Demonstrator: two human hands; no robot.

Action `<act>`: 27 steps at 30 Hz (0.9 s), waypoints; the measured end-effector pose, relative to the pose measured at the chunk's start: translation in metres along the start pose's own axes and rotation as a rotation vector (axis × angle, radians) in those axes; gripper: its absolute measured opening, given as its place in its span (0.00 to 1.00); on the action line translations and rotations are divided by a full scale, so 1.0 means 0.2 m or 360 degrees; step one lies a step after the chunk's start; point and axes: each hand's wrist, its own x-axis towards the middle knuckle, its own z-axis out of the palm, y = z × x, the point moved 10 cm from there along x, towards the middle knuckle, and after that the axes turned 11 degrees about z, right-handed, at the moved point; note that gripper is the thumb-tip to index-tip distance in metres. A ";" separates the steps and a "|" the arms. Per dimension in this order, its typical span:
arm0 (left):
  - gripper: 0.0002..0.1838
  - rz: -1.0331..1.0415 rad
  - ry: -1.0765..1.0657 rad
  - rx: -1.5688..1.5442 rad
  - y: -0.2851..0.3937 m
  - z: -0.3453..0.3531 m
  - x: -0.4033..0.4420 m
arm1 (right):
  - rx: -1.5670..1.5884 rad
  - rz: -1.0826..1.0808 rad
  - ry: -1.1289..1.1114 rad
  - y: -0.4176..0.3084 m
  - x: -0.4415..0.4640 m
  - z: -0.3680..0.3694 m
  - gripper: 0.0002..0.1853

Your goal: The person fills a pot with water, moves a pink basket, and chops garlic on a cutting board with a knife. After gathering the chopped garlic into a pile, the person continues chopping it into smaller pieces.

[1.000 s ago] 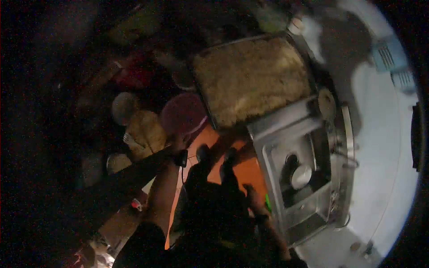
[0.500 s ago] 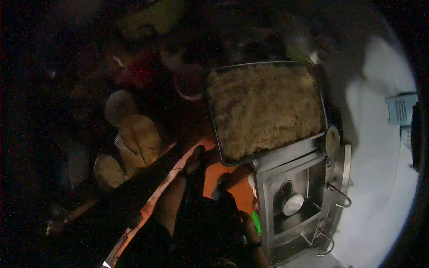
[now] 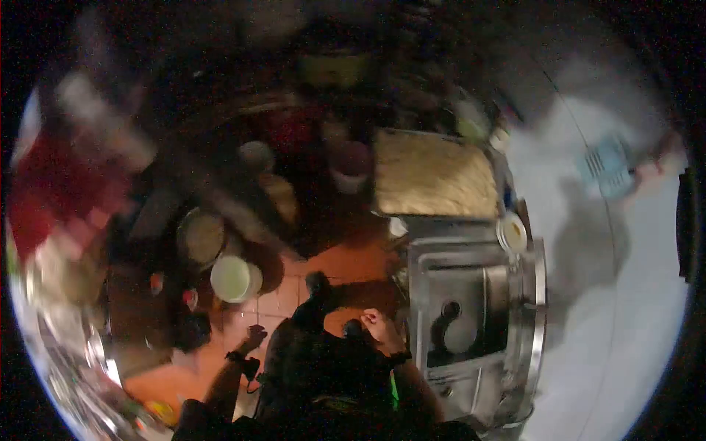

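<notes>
My right hand (image 3: 378, 325) hangs in front of my body, close to the left edge of the steel sink (image 3: 416, 309). Its fingers are loosely curled and a little apart, and I see nothing in them. On the other side of my body is my left hand (image 3: 255, 336), low over the orange tiled floor (image 3: 278, 294). It is dark and blurred, so its fingers are hard to make out, and no held thing shows. Dark bands sit around both wrists. Neither hand appears to touch anything.
A large tray (image 3: 434, 216) of pale, crumbly food stands beyond the sink. A round tub (image 3: 512, 233) sits at the sink's corner. Pale buckets (image 3: 232, 279) stand on the left. A person in red (image 3: 66, 184) is at far left. A light-blue box (image 3: 606, 165) is by the white wall.
The view has swung and brightened. The tray looks smaller and farther off. More of the left side shows, with the person in red and the bucket. Both hands now show more clearly beside my body.
</notes>
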 end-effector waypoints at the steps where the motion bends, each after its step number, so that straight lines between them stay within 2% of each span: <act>1: 0.16 -0.0040 0.0048 -0.0017 -0.06 0.00 -0.07 | -0.0091 0.0237 -0.0137 -0.06 0.10 0.00 0.19; 4: 0.17 -0.0163 0.0269 -0.0043 -0.24 0.02 -0.17 | -0.0336 -0.0125 -0.0361 -0.22 0.46 0.08 0.19; 5: 0.17 -0.0257 0.0418 -0.0060 -0.34 0.02 -0.25 | -0.0465 -0.0337 -0.0429 -0.20 0.66 0.13 0.20; 6: 0.17 -0.0481 0.0711 -0.0021 -0.44 0.16 -0.44 | -0.0576 -0.0605 -0.0520 -0.09 0.76 0.20 0.20; 7: 0.15 -0.0479 0.0997 -0.0135 -0.57 0.22 -0.47 | -0.0559 -0.0247 -0.0703 -0.23 0.82 0.24 0.20; 8: 0.17 -0.0597 0.1177 -0.0269 -0.51 0.19 -0.54 | -0.0781 -0.0268 -0.0746 -0.31 0.98 0.30 0.20; 10: 0.21 -0.0839 0.1389 -0.0108 -0.55 0.24 -0.59 | -0.1055 -0.0357 -0.0894 -0.49 1.17 0.47 0.20; 12: 0.23 -0.1138 0.1462 -0.0397 -0.63 0.33 -0.56 | -0.1383 -0.0432 -0.0991 -0.59 1.47 0.60 0.20; 14: 0.24 -0.1115 0.1609 -0.0748 -1.45 0.22 -1.17 | -0.1899 -0.0655 -0.0956 -0.84 0.72 1.51 0.21; 15: 0.30 -0.1149 0.1535 -0.1004 -1.69 0.33 -1.20 | -0.1957 -0.0630 -0.1066 -0.80 0.70 1.76 0.22; 16: 0.32 -0.1221 0.1524 -0.0821 -1.84 0.33 -1.29 | -0.2095 -0.0801 -0.1165 -0.88 0.52 2.02 0.22; 18: 0.37 -0.1383 0.1413 -0.0448 -1.96 0.37 -1.47 | -0.2238 -0.1085 -0.1315 -0.89 0.39 2.48 0.22; 19: 0.41 -0.1388 0.1211 -0.0778 -2.04 0.36 -1.53 | -0.2271 -0.1165 -0.1385 -0.93 0.30 2.70 0.22; 21: 0.39 -0.1253 0.1463 -0.1052 -2.31 0.42 -1.61 | -0.2300 -0.1274 -0.1442 -1.07 -0.09 3.12 0.22; 23: 0.36 -0.1157 0.1696 -0.1204 -2.49 0.29 -1.66 | -0.2217 -0.1367 -0.1529 -1.19 -0.32 3.51 0.20; 24: 0.30 -0.1332 0.1909 -0.1076 -2.64 0.30 -1.66 | -0.2099 -0.1448 -0.1613 -1.30 -0.51 3.71 0.20; 26: 0.26 -0.1433 0.1884 -0.0767 -2.77 0.06 -1.74 | -0.2015 -0.1441 -0.1765 -1.36 -0.69 4.07 0.20; 27: 0.25 -0.1456 0.1783 -0.0809 -2.85 0.00 -1.74 | -0.2105 -0.1549 -0.1785 -1.37 -0.73 4.24 0.19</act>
